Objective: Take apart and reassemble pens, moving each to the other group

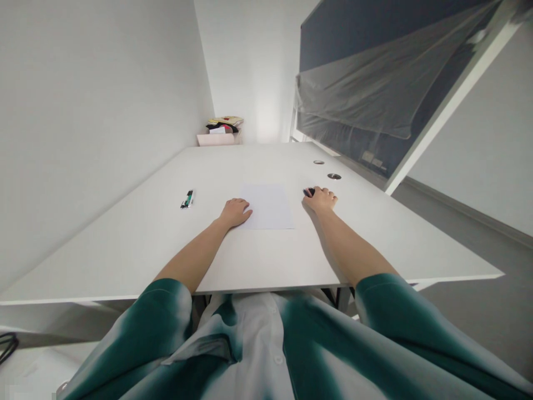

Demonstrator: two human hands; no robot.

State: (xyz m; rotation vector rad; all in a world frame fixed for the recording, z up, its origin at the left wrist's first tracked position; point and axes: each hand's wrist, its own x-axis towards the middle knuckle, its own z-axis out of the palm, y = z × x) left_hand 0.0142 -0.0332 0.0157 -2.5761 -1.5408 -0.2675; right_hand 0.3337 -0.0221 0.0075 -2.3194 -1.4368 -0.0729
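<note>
A white sheet of paper (270, 206) lies flat on the white table (158, 244), straight ahead of me. My left hand (236, 212) rests palm down at the sheet's left edge, its thumb apart from the fingers. To the right of the paper, my right hand (323, 199) is closed around a small black object (308, 192). Only one end of that object shows beside the thumb, so its kind is unclear. Farther left on the table lie slim markers (187, 199) with green and black parts, close together.
Two round metallic inserts (334, 176) sit in the tabletop toward the right. A pink box (216, 139) with folded items stands at the far end. A wall (104, 100) runs along the left, and a dark panel with plastic film (358, 89) rises at the right.
</note>
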